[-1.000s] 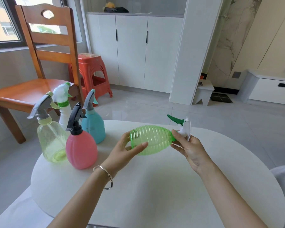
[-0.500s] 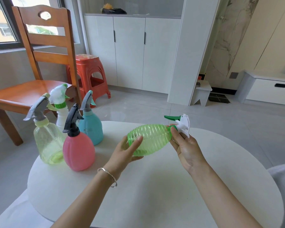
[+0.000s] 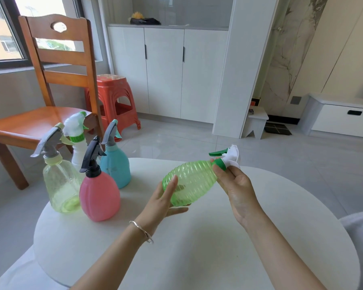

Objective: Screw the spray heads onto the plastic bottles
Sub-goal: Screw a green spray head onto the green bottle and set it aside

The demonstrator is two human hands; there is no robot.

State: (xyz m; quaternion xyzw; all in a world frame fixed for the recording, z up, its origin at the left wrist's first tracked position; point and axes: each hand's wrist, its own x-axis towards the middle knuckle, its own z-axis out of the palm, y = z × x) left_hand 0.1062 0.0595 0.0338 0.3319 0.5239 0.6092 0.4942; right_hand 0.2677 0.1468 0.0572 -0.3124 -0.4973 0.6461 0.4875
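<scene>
You've got the green bottle point(image 3: 190, 186) up off the bench point(image 3: 218, 248), tipped on its side with the neck pointing far and right. Since a moment ago it has swung steeper, base dropping toward you, neck lifting. Your left hand point(image 3: 164, 200) cups the base loosely now: palm underneath, fingers spread and open across the ribbed wall, more a cradle than a clamp. Your right hand point(image 3: 235, 183) is closed on the neck, thumb and fingertips pinching the green collar point(image 3: 220, 164) of the spray head point(image 3: 228, 155). The white body of the head has turned too, its green trigger now pointing left, so the collar looks to be winding on. Whether the thread is fully seated I can't tell from here, your fingers cover the joint.

My read: you're in the last turns on this one. Firm up the left hand or the bottle will spin with the collar.

To the left, four bottles stand on the bench with heads already on: yellow point(image 3: 60, 185), white point(image 3: 78, 149), pink point(image 3: 99, 195) and blue point(image 3: 114, 164), clustered close together.
</scene>
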